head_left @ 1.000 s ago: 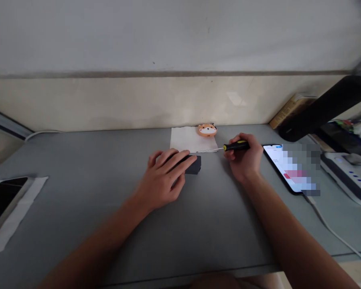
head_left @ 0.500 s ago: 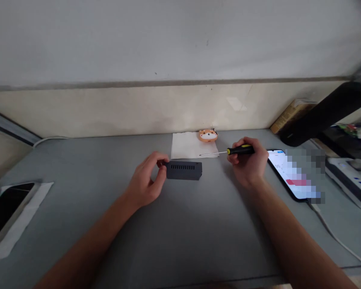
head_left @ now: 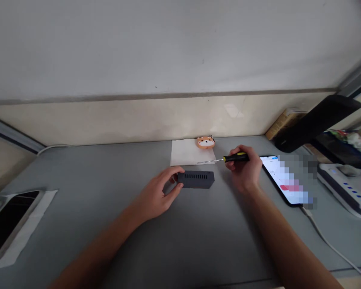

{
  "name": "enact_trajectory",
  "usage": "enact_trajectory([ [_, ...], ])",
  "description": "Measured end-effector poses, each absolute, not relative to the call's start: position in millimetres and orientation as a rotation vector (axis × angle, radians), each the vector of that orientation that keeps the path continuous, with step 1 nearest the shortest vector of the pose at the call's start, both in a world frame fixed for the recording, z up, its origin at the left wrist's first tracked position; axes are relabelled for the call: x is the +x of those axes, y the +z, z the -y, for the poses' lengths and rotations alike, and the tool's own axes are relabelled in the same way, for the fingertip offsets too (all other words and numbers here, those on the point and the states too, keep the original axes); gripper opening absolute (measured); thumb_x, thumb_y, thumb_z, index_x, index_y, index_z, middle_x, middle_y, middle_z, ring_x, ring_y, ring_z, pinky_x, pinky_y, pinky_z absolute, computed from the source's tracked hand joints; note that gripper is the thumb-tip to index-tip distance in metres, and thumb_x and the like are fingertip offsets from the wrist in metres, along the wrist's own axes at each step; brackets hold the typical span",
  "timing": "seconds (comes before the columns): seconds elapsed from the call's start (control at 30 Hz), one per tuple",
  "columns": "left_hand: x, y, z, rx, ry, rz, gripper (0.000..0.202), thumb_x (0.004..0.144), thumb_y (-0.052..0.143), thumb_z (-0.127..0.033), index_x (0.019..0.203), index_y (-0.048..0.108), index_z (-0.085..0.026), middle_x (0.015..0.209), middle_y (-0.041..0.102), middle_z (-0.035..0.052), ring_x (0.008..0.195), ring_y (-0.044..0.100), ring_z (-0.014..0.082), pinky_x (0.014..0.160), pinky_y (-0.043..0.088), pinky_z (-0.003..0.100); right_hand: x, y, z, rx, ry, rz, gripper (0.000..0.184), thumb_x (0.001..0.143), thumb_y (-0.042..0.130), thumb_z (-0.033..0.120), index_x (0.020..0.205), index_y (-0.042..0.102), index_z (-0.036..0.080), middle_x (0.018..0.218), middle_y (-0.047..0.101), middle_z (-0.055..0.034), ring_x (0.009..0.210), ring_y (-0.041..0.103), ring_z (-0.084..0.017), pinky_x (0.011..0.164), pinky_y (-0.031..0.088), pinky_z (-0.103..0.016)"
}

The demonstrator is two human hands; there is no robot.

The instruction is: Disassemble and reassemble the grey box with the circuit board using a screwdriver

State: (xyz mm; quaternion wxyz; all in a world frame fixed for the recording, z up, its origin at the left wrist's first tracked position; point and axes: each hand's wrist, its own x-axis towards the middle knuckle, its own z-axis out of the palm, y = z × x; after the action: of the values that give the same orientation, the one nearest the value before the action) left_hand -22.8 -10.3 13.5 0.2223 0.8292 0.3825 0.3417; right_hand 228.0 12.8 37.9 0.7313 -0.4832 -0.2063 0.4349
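Note:
A dark grey oblong box (head_left: 197,180) with a row of vent slots along its top lies on the grey desk. My left hand (head_left: 161,192) grips its left end between thumb and fingers. In my right hand (head_left: 244,170) is a screwdriver (head_left: 235,157) with a black and yellow handle, its thin metal shaft pointing left. The screwdriver tip is above and behind the box, apart from it, over the front edge of a white paper sheet (head_left: 183,151). An orange animal-faced case (head_left: 205,142) rests on the back right of that sheet.
Right of my right hand lies a lit phone (head_left: 281,178) on a white cable (head_left: 321,233). Farther right are a power strip (head_left: 345,188), a black cylinder (head_left: 315,122) and a book (head_left: 284,122). A dark-screened device (head_left: 10,220) lies on paper at left. A wall (head_left: 132,120) bounds the back.
My left hand and the dark grey box have moved right, closer to the screwdriver. The whole view has shifted slightly. My right hand still holds the screwdriver.

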Motion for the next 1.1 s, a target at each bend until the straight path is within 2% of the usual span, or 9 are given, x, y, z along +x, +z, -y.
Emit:
enact_trajectory([
  [0.17,-19,8,8,2.084,0.898,-1.096,0.028,0.099,0.054,-0.033,0.125,0.058,-0.024,0.102,0.073,0.0050,0.088,0.071,0.0188,0.079,0.060,0.031,230,50,1,-1.006,0.643,0.653,0.024,0.074,0.062,0.036,0.055,0.057,0.022,0.056,0.053,0.0013,0.043,0.049,-0.010,0.039,0.029,-0.025],
  [0.23,-20,4,5,2.020,0.891,-1.113,0.030,0.100,0.052,-0.036,0.126,0.059,-0.023,0.105,0.074,0.0066,0.092,0.072,0.0206,0.081,0.060,0.034,229,58,12,-0.935,0.535,0.810,0.028,0.077,0.061,0.035,0.052,0.058,0.023,0.052,0.051,0.0006,0.043,0.046,-0.011,0.041,0.028,-0.027],
  [0.3,-20,2,2,1.987,0.884,-1.143,0.031,0.101,0.049,-0.037,0.127,0.060,-0.022,0.106,0.074,0.0077,0.093,0.072,0.0216,0.083,0.060,0.036,227,65,24,-0.878,0.447,0.952,0.031,0.080,0.058,0.029,0.049,0.059,0.024,0.048,0.050,-0.0001,0.044,0.045,-0.013,0.045,0.031,-0.030],
  [0.37,-19,1,-1,1.990,0.889,-1.182,0.032,0.101,0.049,-0.037,0.126,0.062,-0.021,0.108,0.073,0.0084,0.093,0.072,0.0216,0.083,0.060,0.037,223,70,34,-0.908,0.422,1.186,0.035,0.082,0.052,0.021,0.048,0.058,0.024,0.047,0.050,-0.0002,0.044,0.043,-0.013,0.046,0.030,-0.031],
  [0.43,-17,1,-1,2.015,0.900,-1.207,0.031,0.101,0.049,-0.035,0.124,0.064,-0.021,0.111,0.072,0.0085,0.096,0.071,0.0214,0.086,0.060,0.037,219,72,41,-0.941,0.402,1.533,0.036,0.082,0.049,0.014,0.047,0.053,0.022,0.044,0.047,0.0012,0.043,0.040,-0.012,0.047,0.028,-0.030],
  [0.53,-15,1,-1,2.049,0.911,-1.227,0.029,0.101,0.049,-0.032,0.122,0.065,-0.021,0.114,0.071,0.0080,0.103,0.070,0.0209,0.093,0.058,0.038,212,71,42,-0.907,0.292,1.857,0.035,0.080,0.049,0.013,0.047,0.040,0.023,0.042,0.037,0.0037,0.041,0.030,-0.011,0.047,0.024,-0.031],
  [0.6,-15,0,-1,2.068,0.903,-1.238,0.029,0.101,0.048,-0.031,0.123,0.065,-0.021,0.116,0.070,0.0084,0.106,0.069,0.0209,0.096,0.057,0.038,209,69,40,-0.912,0.242,1.914,0.034,0.080,0.049,0.014,0.050,0.036,0.023,0.042,0.036,0.0046,0.041,0.028,-0.011,0.046,0.024,-0.031],
  [0.8,-15,-4,-1,2.096,0.899,-1.232,0.029,0.102,0.049,-0.033,0.122,0.064,-0.020,0.118,0.068,0.0097,0.111,0.067,0.0223,0.101,0.055,0.042,212,67,37,-0.956,0.181,1.889,0.035,0.082,0.045,0.013,0.049,0.036,0.023,0.041,0.038,0.0039,0.041,0.031,-0.011,0.046,0.027,-0.029],
  [1.1,-14,-2,0,2.151,0.869,-1.230,0.029,0.104,0.045,-0.032,0.123,0.064,-0.020,0.119,0.065,0.0096,0.115,0.064,0.0216,0.105,0.052,0.040,212,66,36,-0.941,0.217,1.817,0.037,0.083,0.046,0.013,0.048,0.042,0.023,0.041,0.041,0.0030,0.040,0.034,-0.011,0.047,0.028,-0.029],
])
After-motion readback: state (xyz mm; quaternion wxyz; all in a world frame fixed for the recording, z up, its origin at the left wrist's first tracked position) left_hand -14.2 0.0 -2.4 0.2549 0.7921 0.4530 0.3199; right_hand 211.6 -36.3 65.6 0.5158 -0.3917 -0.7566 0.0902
